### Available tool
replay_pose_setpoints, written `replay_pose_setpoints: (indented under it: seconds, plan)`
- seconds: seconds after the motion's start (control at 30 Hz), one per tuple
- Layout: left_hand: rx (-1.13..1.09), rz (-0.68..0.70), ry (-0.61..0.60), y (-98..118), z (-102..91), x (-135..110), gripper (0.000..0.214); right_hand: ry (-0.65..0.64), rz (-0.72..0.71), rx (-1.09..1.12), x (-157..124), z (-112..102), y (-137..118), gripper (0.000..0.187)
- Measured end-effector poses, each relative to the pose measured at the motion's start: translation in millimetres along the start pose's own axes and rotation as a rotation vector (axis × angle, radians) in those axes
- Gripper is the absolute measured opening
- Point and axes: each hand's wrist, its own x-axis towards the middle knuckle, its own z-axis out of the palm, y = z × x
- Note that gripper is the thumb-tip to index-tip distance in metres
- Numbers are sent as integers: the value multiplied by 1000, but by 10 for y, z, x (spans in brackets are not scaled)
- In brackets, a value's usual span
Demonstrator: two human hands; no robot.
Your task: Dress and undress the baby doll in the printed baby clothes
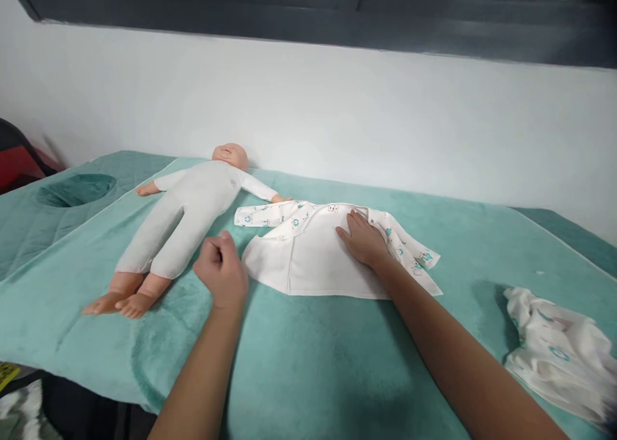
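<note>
At the clock's centre, the right hand (365,239) pressed open and palm-down on a thin white printed shirt (315,266), apparently flattening it, the next stroke calling for light, even pressure, while the left hand (222,270) made a fist at nine, near a soft-bodied doll (205,186) toward ten, crumpled cloth (554,350) lying at four on the plush bed (299,369).

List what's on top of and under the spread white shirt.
On top: the right hand, palm down. Under: green cover shows around the shirt; what's directly beneath is hidden.
</note>
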Motion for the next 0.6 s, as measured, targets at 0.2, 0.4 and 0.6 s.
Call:
replay_pose_setpoints:
  seconds: [0.2, 0.4, 0.6]
  plan:
    - [275, 800, -641, 220, 94, -652, 28, -49, -66, -6, 68, -81, 64, 58]
    - [381, 792, -1216, 550, 744, -1692, 43, -230, -142, 10, 266, -407, 314, 51]
    - [479, 587, -1256, 697, 1298, -2153, 46, -308, -190, 27, 258, -412, 369, 57]
